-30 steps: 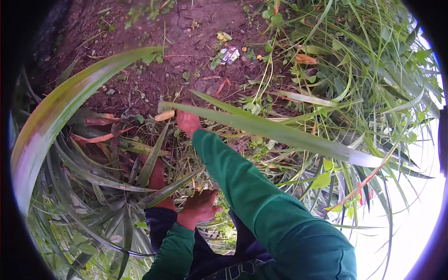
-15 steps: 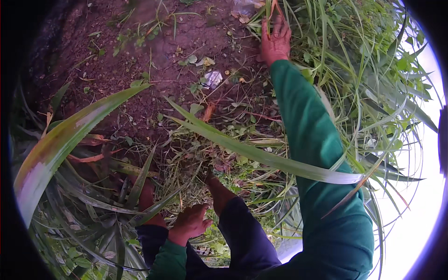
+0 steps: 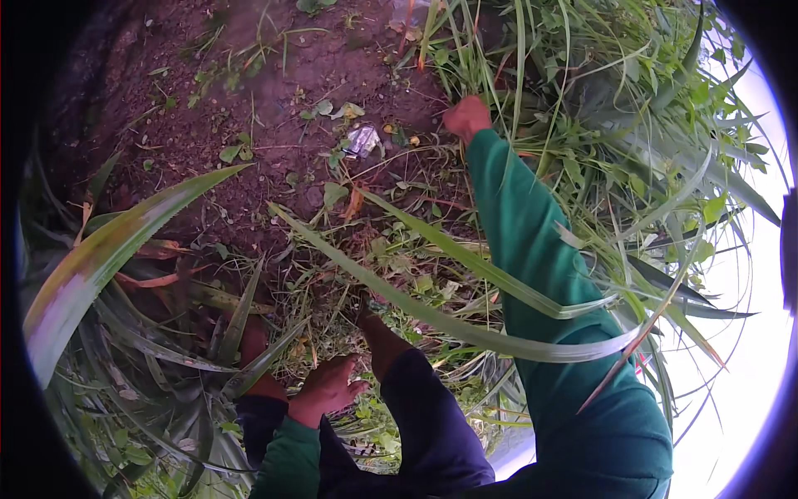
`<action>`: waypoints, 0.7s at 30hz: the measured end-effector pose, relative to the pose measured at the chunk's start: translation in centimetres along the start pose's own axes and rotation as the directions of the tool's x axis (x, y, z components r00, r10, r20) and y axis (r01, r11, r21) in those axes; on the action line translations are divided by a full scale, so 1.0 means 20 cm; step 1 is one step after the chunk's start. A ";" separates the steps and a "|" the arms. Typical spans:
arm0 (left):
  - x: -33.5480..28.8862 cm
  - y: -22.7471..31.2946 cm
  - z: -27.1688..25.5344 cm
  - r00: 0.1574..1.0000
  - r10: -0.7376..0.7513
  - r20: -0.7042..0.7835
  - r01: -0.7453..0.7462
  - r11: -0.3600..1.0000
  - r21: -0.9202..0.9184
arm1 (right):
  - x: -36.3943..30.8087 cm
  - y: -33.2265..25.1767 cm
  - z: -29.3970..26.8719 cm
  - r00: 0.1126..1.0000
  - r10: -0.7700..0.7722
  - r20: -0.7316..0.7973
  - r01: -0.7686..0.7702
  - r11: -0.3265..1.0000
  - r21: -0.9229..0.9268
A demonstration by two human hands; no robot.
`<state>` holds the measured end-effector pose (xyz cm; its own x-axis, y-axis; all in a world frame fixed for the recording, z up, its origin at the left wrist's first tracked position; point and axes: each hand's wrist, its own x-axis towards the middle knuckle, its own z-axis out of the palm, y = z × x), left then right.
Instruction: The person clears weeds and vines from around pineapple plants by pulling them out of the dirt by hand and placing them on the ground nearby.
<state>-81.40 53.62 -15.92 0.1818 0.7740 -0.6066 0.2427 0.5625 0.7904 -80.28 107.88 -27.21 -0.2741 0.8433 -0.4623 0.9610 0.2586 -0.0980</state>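
My right hand (image 3: 468, 117), at the end of a stretched green sleeve, is closed in a fist low against a clump of long grass (image 3: 519, 71). Whatever its fingers hold is hidden. Blades rise just beyond the knuckles. My left hand (image 3: 330, 387) hangs over my bent legs, fingers loosely bent and apart, with nothing visible in it. Long green leaves (image 3: 449, 320) arch across in front of my right sleeve.
Spiny-edged, broad-leaved plants (image 3: 125, 241) crowd the left side. Bare reddish soil (image 3: 274, 91) lies ahead, with a crumpled silvery wrapper (image 3: 362, 141) and clear plastic (image 3: 410, 12). My bare foot (image 3: 382, 339) stands among cut grass and weeds. Dense growth lines the right.
My right hand has come back toward me and down the grass clump, from reaching fingers to a fist. The arching leaves have shifted over the sleeve. My left hand has barely moved.
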 end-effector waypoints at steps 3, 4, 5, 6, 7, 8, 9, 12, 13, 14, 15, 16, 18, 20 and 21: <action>0.03 0.05 -0.03 0.995 -0.017 0.101 0.014 1.000 0.023 | 0.08 0.08 0.11 0.988 0.003 -0.155 0.061 0.909 0.412; 0.01 0.05 -0.05 0.999 0.015 0.044 -0.017 1.000 0.027 | 0.04 0.05 0.15 0.951 -0.063 -0.302 0.162 0.935 0.316; -0.02 0.04 -0.07 0.999 0.053 -0.007 -0.053 0.998 0.028 | -0.02 0.01 0.15 0.889 -0.133 -0.437 0.240 0.950 0.198; -0.04 0.04 -0.08 0.999 0.051 -0.009 -0.051 0.998 0.032 | -0.01 0.06 0.15 0.920 -0.136 -0.369 0.213 0.961 0.177; -0.06 0.05 -0.11 0.999 0.042 -0.001 -0.042 0.999 0.030 | -0.03 0.07 0.13 0.943 -0.134 -0.305 0.188 0.970 0.155; 0.06 0.13 -0.09 0.991 0.130 0.003 -0.130 0.991 -0.001 | 0.10 0.38 -0.08 0.874 -0.402 -0.274 0.445 0.888 0.117; -0.03 0.08 -0.11 0.999 0.037 0.025 -0.037 0.999 0.004 | -0.16 0.18 0.16 0.913 -0.333 -0.233 0.393 0.872 0.291; -0.10 -0.02 -0.06 0.999 0.023 0.030 -0.023 0.999 -0.026 | -0.97 -0.08 0.38 0.985 -0.171 0.039 0.115 0.801 0.588; -0.04 0.04 -0.08 0.998 0.064 0.029 -0.063 0.998 -0.028 | -1.09 0.05 0.43 0.941 -0.287 0.177 0.152 0.830 0.536; -0.02 0.07 -0.09 0.995 0.000 0.100 0.006 0.998 -0.061 | -1.21 0.09 0.47 0.900 -0.298 0.317 0.140 0.889 0.436; -0.02 0.10 -0.10 0.984 -0.068 0.166 0.082 0.993 -0.083 | -1.28 0.06 0.49 0.848 -0.264 0.459 0.149 0.951 0.271; -0.04 0.00 -0.04 0.997 0.033 0.075 -0.029 0.998 -0.055 | -1.31 -0.02 0.49 0.776 -0.243 0.582 0.206 0.970 0.130; -0.05 -0.01 -0.07 0.997 0.002 0.076 0.003 0.998 -0.062 | -1.29 -0.19 0.45 0.615 -0.290 0.733 0.373 0.926 0.054; -0.04 -0.03 -0.05 0.996 -0.019 0.091 0.026 0.997 -0.075 | -1.16 -0.36 0.34 0.480 -0.402 0.779 0.582 0.811 0.060; -0.03 -0.05 -0.02 0.996 0.005 0.091 0.002 0.998 -0.069 | -1.04 -0.40 0.31 0.633 -0.544 0.551 0.628 0.777 0.045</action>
<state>-82.04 52.68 -16.25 0.2690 0.7469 -0.6081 0.1771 0.5823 0.7935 -81.95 85.42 -22.20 -0.6759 0.1330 -0.7249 0.5757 0.7094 -0.4066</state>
